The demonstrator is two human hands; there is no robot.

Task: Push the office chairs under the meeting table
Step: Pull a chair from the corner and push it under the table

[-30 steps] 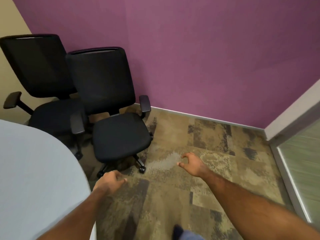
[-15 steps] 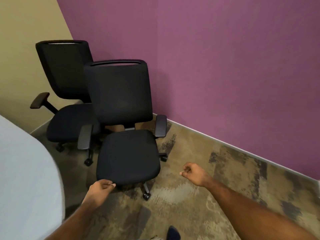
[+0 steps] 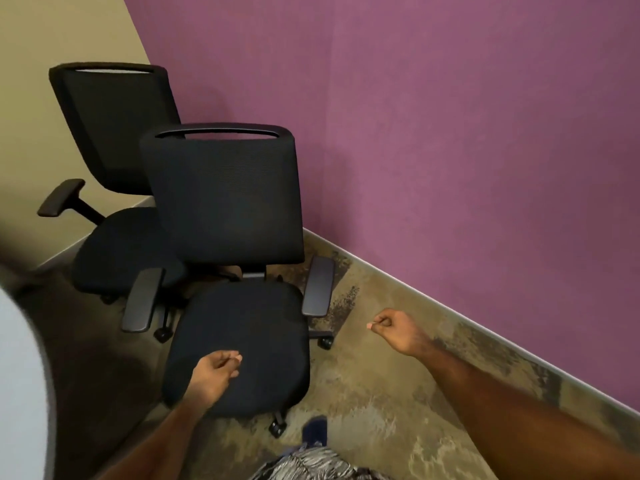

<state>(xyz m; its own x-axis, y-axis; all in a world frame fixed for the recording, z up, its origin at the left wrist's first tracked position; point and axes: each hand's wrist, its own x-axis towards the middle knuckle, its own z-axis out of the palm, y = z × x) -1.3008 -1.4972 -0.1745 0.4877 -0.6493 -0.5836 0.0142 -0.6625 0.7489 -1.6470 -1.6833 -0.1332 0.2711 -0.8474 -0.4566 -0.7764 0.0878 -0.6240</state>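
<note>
Two black office chairs stand in the room's corner. The nearer chair [image 3: 239, 327] faces me, its seat just in front of my legs. The farther chair [image 3: 114, 188] stands behind it to the left, partly hidden. My left hand [image 3: 216, 370] hovers over the front of the nearer seat, fingers curled, holding nothing. My right hand [image 3: 398, 330] is in the air to the right of the chair's right armrest, fingers loosely closed and empty. The pale edge of the meeting table [image 3: 20, 393] shows at the far left.
A purple wall [image 3: 450, 133] runs along the right, a beige wall [image 3: 34, 98] on the left; they meet behind the chairs. Brown patterned carpet [image 3: 381, 393] lies open to the right of the chairs. My foot [image 3: 315, 427] is by the near chair's castor.
The view has closed in on the chairs and swung left. My left hand moved from the seat's front edge to above the seat. My right hand rose toward the right armrest.
</note>
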